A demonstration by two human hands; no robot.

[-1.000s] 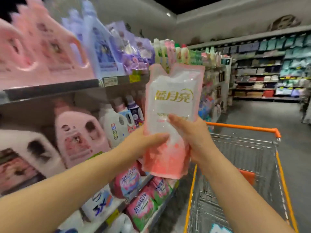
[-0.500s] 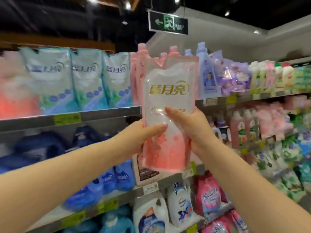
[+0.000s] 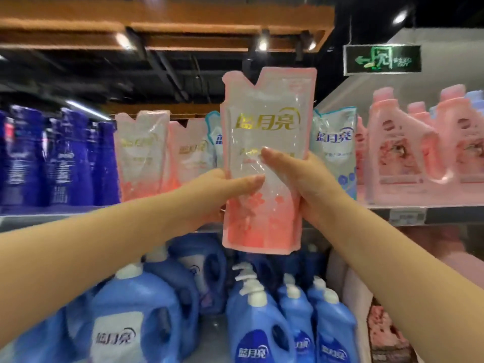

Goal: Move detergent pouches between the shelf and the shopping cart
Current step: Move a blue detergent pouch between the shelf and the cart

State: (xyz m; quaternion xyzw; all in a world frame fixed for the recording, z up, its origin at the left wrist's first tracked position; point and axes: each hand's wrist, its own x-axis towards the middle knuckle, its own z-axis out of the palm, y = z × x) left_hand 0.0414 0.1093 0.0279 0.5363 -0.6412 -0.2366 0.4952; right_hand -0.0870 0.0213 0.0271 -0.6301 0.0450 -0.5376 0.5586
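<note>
I hold a pink and white detergent pouch (image 3: 267, 132) upright in front of the upper shelf (image 3: 408, 205). My left hand (image 3: 222, 189) grips its left edge, thumb across the front. My right hand (image 3: 296, 176) grips the right edge, thumb on the front too. Behind it on the shelf stand two similar pink pouches (image 3: 142, 153) and a blue-trimmed pouch (image 3: 334, 148). The shopping cart is out of view.
Dark blue bottles (image 3: 52, 158) fill the shelf's left end and pink jugs (image 3: 408, 145) its right. Blue detergent jugs (image 3: 264, 323) crowd the shelf below. A green exit sign (image 3: 382, 60) hangs at upper right under wooden beams.
The view swung left and up from the cart aisle to the upper shelf. Both hands carried the pouch along and raised it to the row of shelf pouches.
</note>
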